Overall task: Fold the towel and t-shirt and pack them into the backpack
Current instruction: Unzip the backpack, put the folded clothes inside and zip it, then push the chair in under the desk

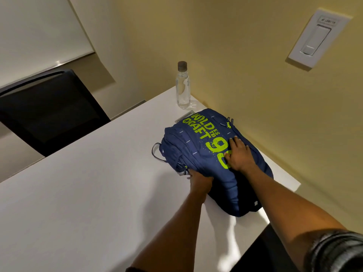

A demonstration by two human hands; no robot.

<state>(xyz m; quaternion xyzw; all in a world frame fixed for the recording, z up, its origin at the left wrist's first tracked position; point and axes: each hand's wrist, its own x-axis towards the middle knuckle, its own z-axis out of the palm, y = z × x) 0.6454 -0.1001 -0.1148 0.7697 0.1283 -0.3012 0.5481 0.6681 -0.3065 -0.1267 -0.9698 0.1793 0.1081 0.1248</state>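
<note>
Packing looked nearly finished as the left hand (200, 181) gripped the navy fabric backpack (206, 154) at seven o'clock, the right hand (238, 154) pressing flat on the white worktop's (88, 183) bag.

The left hand (200, 181) has its fingertips tucked out of sight at the side of the blue backpack (196, 146). The right hand (238, 154) covers part of the green number. The chair (49, 108) runs off the left edge. The wall switch (318, 37) label is too blurry to read.
</note>
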